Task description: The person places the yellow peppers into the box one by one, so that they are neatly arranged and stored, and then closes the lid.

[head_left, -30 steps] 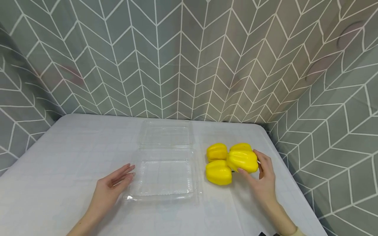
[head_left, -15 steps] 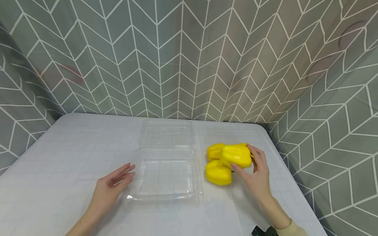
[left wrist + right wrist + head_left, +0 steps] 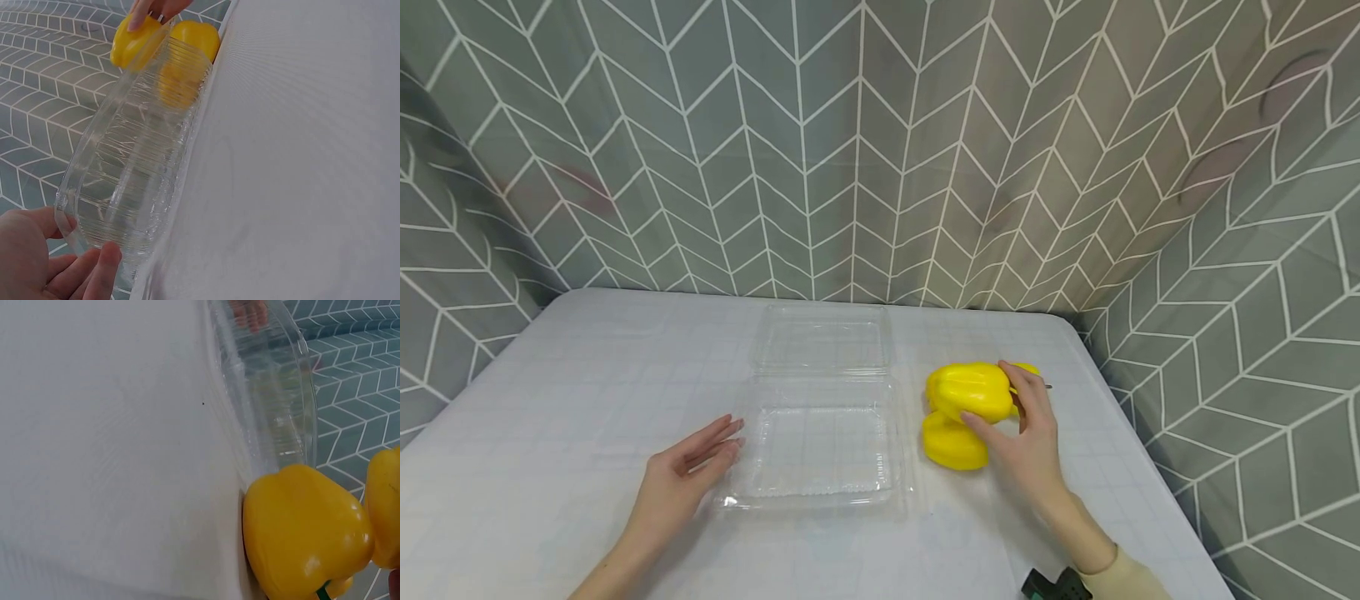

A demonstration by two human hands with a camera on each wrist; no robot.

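No readable text, labels, brands, numbers or signs.

Right sleeve [image 3: 1126, 577]: pale cream, plain. Black blocky device [image 3: 1060, 587] beside it, greenish patch [image 3: 1034, 592]. Left hand [image 3: 688, 460], right hand [image 3: 1024, 433]: bare.

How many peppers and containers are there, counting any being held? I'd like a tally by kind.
Yellow bell peppers: 4 (one is held by the right hand, another is mostly hidden behind it)
Clear plastic clamshell container: 1 (open)
Total: 5
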